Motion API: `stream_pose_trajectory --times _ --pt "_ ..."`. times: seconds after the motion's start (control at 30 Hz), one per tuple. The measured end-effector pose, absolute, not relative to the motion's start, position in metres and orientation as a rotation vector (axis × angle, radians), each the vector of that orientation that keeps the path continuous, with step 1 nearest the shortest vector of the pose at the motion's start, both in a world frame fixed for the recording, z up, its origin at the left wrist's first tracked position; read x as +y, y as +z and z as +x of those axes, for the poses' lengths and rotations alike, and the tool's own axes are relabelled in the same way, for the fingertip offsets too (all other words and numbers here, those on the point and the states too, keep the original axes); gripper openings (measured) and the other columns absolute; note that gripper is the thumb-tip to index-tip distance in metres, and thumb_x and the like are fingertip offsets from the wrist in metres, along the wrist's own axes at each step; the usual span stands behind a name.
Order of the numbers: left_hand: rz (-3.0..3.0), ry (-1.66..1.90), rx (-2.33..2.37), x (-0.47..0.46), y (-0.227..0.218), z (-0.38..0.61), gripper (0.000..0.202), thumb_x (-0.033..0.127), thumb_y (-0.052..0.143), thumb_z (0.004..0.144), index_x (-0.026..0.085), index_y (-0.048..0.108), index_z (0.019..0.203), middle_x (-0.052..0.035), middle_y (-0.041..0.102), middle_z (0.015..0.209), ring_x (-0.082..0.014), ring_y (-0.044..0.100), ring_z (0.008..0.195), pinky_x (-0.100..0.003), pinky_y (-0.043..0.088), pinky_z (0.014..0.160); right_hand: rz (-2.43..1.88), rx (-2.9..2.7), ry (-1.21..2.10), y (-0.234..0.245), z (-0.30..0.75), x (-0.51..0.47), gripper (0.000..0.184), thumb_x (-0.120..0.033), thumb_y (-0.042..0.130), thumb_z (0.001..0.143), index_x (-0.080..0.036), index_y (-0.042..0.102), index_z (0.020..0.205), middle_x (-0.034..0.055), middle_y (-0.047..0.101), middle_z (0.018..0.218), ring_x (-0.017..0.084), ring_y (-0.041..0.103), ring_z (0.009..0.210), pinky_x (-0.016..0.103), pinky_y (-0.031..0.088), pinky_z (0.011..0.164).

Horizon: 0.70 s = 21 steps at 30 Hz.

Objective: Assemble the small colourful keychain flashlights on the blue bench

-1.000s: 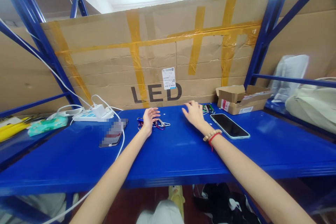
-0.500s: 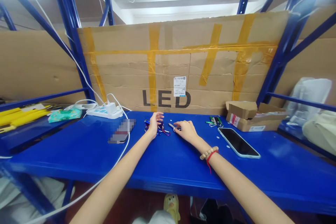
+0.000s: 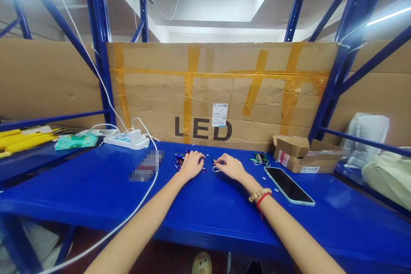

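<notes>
My left hand [image 3: 192,165] rests palm down over a small pile of coloured metal carabiners [image 3: 178,162], its fingers spread and partly hiding them. Purple and blue ones poke out on both sides of it. A short way to the right, my right hand [image 3: 230,167] pinches a silvery carabiner [image 3: 216,169] just at the blue tabletop; most of it is covered by the fingers. Further right lies a second cluster of carabiners [image 3: 260,159], green and dark ones.
A phone [image 3: 289,185] lies right of my right arm, before an open cardboard box [image 3: 300,154]. On the left are a blurred flat object [image 3: 147,166], a white power strip [image 3: 130,139] and a cable [image 3: 146,192] crossing the table [image 3: 205,218]. A big cardboard sheet [image 3: 154,94] stands behind.
My left hand has turned from upright on its edge to palm down over the pile. My right hand has shifted slightly, with the silvery carabiner at its fingers. The view has tilted up.
</notes>
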<state>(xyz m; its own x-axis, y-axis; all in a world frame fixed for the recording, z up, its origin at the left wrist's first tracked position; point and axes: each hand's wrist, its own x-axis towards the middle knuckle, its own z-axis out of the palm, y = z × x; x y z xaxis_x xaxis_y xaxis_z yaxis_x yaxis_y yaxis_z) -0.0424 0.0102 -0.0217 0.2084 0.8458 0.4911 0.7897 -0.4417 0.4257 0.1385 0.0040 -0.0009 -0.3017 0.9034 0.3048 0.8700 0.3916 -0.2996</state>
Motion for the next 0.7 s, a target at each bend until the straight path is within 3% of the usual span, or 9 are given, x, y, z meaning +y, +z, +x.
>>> stream_pose_trajectory --times 0.1,0.23,0.37,0.5,0.7 --pt "2.382 1.070 1.655 0.007 -0.020 -0.039 0.020 0.022 0.042 0.079 0.024 0.061 0.084 -0.0066 0.061 0.091 -0.0250 0.048 0.095 -0.043 0.031 0.089 -1.565 -2.153 0.095 0.001 0.140 0.004 0.031 -0.042 0.044 0.084 -0.025 0.068 0.090 0.0028 0.064 0.100 0.019 0.059 0.090 0.030 0.040 0.076" --pt "2.366 1.107 1.673 0.002 -0.018 -0.030 0.019 0.021 0.042 0.078 0.023 0.060 0.084 -0.0068 0.061 0.094 -0.0246 0.049 0.095 -0.042 0.032 0.087 -1.678 -2.114 -0.048 0.000 0.138 0.004 0.036 -0.051 0.049 0.078 -0.023 0.071 0.087 0.0062 0.067 0.098 0.023 0.059 0.093 0.036 0.039 0.081" --pt "2.321 1.094 1.650 -0.003 -0.016 -0.022 0.021 0.020 0.040 0.078 0.023 0.058 0.087 -0.0062 0.062 0.093 -0.0240 0.050 0.094 -0.040 0.033 0.083 -1.720 -2.164 -0.041 -0.002 0.135 0.005 0.021 -0.036 0.061 0.069 -0.024 0.072 0.082 0.0043 0.069 0.095 0.023 0.061 0.090 0.031 0.041 0.073" --pt "2.359 1.065 1.621 -0.004 -0.014 -0.021 0.025 0.020 0.038 0.081 0.023 0.057 0.097 -0.0067 0.062 0.092 -0.0240 0.050 0.093 -0.039 0.033 0.082 -1.681 -2.152 -0.038 -0.006 0.133 0.007 0.019 -0.030 0.059 0.071 -0.022 0.071 0.082 0.0043 0.070 0.088 0.021 0.062 0.084 0.029 0.040 0.069" --pt "2.682 0.999 1.547 -0.001 -0.008 -0.031 0.035 0.028 0.031 0.090 0.023 0.048 0.120 -0.0091 0.055 0.116 -0.0259 0.045 0.107 -0.041 0.031 0.088 -1.254 -2.264 -0.314 -0.011 0.127 0.009 0.012 -0.025 0.055 0.080 -0.017 0.063 0.085 0.0044 0.068 0.086 0.018 0.059 0.085 0.031 0.035 0.082"
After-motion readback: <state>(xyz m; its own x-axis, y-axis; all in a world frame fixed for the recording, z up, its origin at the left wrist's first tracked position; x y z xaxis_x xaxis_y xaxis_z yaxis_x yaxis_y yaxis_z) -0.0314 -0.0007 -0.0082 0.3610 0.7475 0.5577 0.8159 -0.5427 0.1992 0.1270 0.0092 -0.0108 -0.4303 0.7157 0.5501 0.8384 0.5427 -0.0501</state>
